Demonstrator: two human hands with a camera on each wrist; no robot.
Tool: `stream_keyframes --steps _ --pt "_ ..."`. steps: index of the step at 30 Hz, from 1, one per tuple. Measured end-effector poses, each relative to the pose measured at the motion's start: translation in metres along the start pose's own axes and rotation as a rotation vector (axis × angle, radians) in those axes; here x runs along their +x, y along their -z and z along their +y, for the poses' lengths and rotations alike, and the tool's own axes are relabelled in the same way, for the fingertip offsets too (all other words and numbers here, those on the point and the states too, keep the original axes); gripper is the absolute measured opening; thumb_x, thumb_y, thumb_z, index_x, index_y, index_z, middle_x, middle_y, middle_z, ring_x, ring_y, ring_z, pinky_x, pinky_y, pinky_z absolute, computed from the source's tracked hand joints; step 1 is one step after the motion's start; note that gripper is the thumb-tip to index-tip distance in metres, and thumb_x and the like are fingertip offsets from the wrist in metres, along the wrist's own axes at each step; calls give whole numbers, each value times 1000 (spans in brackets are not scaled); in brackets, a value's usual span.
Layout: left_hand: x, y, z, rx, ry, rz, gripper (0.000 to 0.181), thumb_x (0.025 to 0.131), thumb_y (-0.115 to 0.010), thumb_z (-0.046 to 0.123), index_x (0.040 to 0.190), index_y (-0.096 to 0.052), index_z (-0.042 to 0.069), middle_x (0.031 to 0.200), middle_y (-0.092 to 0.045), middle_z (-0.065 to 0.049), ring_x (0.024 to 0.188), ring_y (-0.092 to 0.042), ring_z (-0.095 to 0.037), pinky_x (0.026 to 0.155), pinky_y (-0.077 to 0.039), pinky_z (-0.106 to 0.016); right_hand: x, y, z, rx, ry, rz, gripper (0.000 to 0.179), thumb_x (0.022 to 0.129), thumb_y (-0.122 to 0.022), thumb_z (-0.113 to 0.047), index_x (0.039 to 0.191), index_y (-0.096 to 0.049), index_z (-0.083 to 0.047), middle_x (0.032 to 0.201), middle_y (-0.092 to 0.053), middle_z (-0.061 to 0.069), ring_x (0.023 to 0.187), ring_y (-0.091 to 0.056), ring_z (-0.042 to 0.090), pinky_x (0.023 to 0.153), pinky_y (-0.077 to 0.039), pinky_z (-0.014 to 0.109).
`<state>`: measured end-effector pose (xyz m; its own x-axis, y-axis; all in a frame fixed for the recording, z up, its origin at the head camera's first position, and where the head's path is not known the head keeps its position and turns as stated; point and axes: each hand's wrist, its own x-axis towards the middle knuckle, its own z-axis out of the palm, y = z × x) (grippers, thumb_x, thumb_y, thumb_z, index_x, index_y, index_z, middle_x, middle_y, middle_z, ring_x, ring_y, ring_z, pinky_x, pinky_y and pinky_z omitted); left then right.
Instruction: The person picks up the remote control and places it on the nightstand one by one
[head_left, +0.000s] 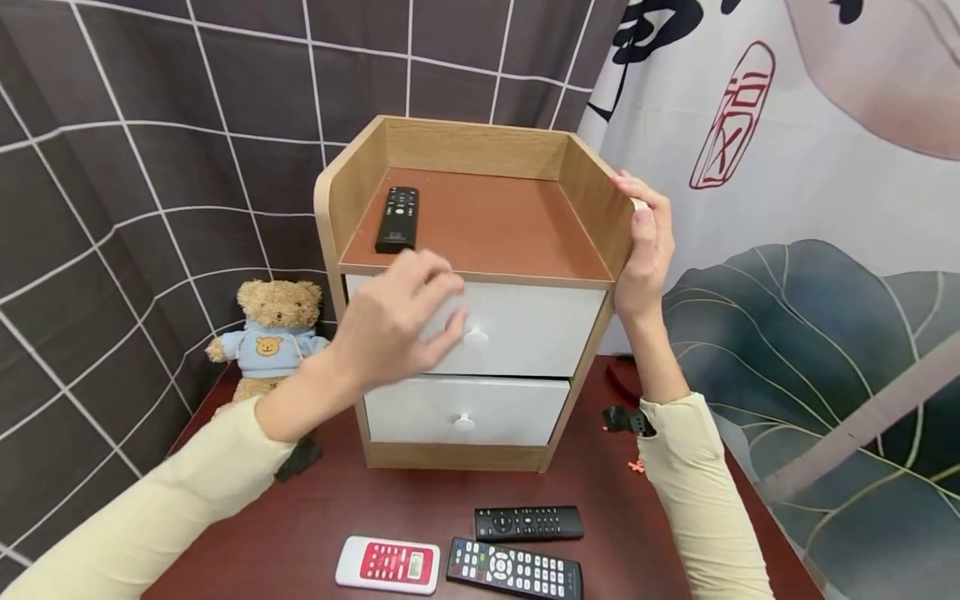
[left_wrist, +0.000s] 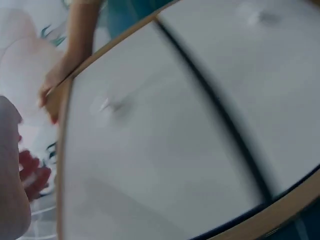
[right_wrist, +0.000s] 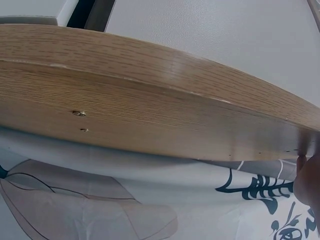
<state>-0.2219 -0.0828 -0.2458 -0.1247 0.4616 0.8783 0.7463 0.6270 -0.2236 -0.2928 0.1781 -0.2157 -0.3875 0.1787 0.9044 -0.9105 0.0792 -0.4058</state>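
A small wooden cabinet with two white drawers stands on the dark red table. My left hand hovers before the upper drawer, fingers loosely bent, holding nothing; in the left wrist view, both drawer fronts fill most of the picture. On the cabinet's brown top, toward the left, lies a black remote control. My right hand grips the upper edge of the right side panel. In the right wrist view, that side panel spans the frame and part of my hand shows at the right edge.
Before the cabinet lie a white-and-red remote, a black remote and a black remote with grey buttons. Left of it sits a teddy bear in a blue hoodie. Behind hang a dark checked curtain and a printed cloth.
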Motion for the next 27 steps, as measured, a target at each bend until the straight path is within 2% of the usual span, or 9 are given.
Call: stream_keyframes --steps 2,4,7,11,14,17,19,21,27 --pt "-19 -10 5 -80 -126 15 14 85 -66 15 92 -67 3 91 -65 -11 74 -59 -21 56 -51 -25 1 1 1 -9 8 9 39 95 -32 -11 114 -63 1 125 -65 16 132 -52 28 117 -31 36" --pt "-44 -22 11 -142 -207 -26 12 85 -66 15 91 -68 5 89 -65 -9 72 -58 -16 60 -51 -21 2 1 2 -12 13 18 39 94 -32 -11 114 -64 0 124 -66 15 131 -52 28 116 -31 36" --pt "-96 -37 20 -218 -253 -141 10 87 -64 16 90 -67 7 85 -63 -2 69 -53 -8 61 -45 -12 2 1 4 -9 4 12 39 94 -32 -12 114 -64 -2 124 -66 13 131 -52 28 116 -32 36" --pt "-177 -42 34 -299 -185 -361 13 90 -65 24 95 -65 11 88 -58 3 73 -48 -4 65 -42 -11 2 1 6 -9 -6 -6 38 94 -32 -12 114 -64 -3 125 -66 12 131 -51 27 116 -31 36" --pt "-232 -33 47 -337 -86 -564 27 93 -64 38 107 -64 14 99 -58 4 84 -51 -4 74 -48 -17 3 0 5 -11 1 -2 39 94 -32 -12 114 -64 -3 124 -66 11 131 -51 26 116 -31 36" --pt "-276 -23 60 -317 -57 -692 46 93 -59 56 118 -62 17 110 -56 4 94 -51 -4 80 -49 -23 3 -1 4 -11 6 1 39 94 -32 -12 113 -64 -2 124 -66 11 130 -52 27 116 -31 36" --pt "-297 -20 64 -286 -91 -696 56 92 -54 65 121 -61 18 111 -55 4 95 -50 -5 80 -47 -23 3 -1 3 -12 6 -1 39 94 -32 -12 113 -64 -2 124 -66 12 130 -52 27 115 -31 36" --pt "-310 -20 66 -232 -142 -662 62 90 -49 71 122 -60 19 109 -54 5 93 -48 -6 79 -43 -22 2 -1 3 -15 5 -2 39 94 -32 -13 114 -64 -2 124 -66 13 131 -52 27 115 -31 36" --pt "-320 -27 65 -195 -182 -600 63 90 -45 74 117 -59 19 99 -48 8 87 -42 -5 74 -33 -19 1 -1 4 -14 10 -2 39 94 -32 -13 114 -64 -1 124 -66 12 131 -52 27 115 -31 36"
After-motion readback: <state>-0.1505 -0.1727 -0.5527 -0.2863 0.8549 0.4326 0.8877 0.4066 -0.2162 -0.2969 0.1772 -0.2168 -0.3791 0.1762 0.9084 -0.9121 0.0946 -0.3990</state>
